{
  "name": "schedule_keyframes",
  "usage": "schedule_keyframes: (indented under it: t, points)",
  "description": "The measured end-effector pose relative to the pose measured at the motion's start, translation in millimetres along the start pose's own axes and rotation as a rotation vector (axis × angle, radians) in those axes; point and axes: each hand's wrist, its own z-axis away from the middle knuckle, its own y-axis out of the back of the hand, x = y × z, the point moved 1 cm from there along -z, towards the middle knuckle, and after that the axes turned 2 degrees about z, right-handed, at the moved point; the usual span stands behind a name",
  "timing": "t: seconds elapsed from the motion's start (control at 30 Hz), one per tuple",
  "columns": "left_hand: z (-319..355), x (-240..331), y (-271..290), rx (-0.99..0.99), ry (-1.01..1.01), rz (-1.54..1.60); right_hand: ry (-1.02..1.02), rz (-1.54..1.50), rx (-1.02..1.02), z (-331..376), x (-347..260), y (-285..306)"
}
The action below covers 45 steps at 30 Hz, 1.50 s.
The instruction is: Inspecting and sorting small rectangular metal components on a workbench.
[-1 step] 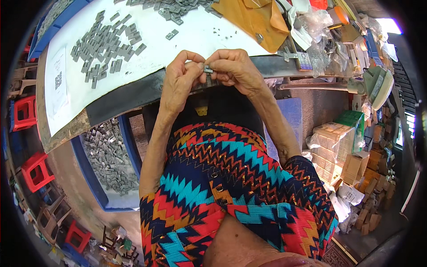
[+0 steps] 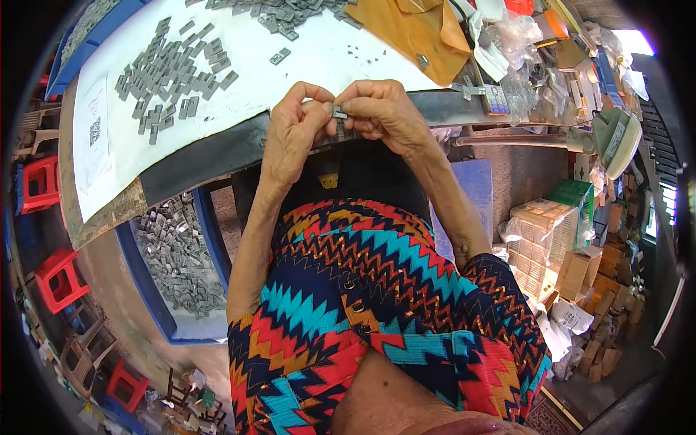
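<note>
My left hand (image 2: 290, 134) and my right hand (image 2: 384, 109) meet at the front edge of the table (image 2: 203, 159). Together their fingertips pinch one small grey part (image 2: 338, 113), which the fingers partly hide. Just below the hands a dark strip hangs off the table edge. To the left, on the white sheet (image 2: 319, 58) that covers the table, lies a loose heap of several similar grey parts (image 2: 170, 72). A second heap (image 2: 283, 11) lies at the far edge, and a single part (image 2: 279, 55) sits between them.
A blue tub (image 2: 138, 268) holding many grey parts stands on the floor under the table, left of my lap. A tan envelope (image 2: 413, 32) and plastic bags (image 2: 507, 43) crowd the table's right end. Red stools (image 2: 40, 181) stand left; stacked cardboard boxes (image 2: 551, 232) stand right.
</note>
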Motion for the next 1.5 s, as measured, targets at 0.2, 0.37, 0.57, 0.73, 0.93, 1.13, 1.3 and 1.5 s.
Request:
schedule_keyframes:
  t: [0.2, 0.37, 0.57, 0.73, 0.93, 1.13, 1.3, 1.5]
  points:
    - [1.7, -1.9, -2.7, 0.015, -0.019, -0.049, 0.066, 0.104, 0.022, 1.1, 2.2, 0.5]
    - [4.9, -2.0, -3.3, 0.043, -0.048, -0.063, 0.057, 0.095, 0.015, 1.5, 1.8, -2.1]
    - [9.7, 1.0, -10.0, 0.162, -0.125, -0.176, 0.137, 0.136, 0.021, 3.1, 3.5, -8.0]
    - [10.9, 1.6, -10.5, 0.21, -0.169, -0.274, 0.153, 0.101, 0.036, -0.2, 9.1, -8.0]
    - [12.6, 1.5, -10.8, 0.201, -0.196, -0.264, 0.145, 0.068, 0.026, -0.6, 11.4, -9.1]
    - [11.3, -4.6, -4.2, 0.147, -0.064, -0.022, 0.152, -0.016, -0.022, 0.4, 15.3, -3.5]
    - [9.6, -3.2, -6.7, 0.153, -0.067, -0.006, 0.253, 0.102, 0.017, 5.2, 16.8, -3.5]
    - [9.8, 2.1, -4.7, 0.137, -0.074, -0.094, 0.299, 0.346, 0.093, 5.2, 18.1, -3.0]
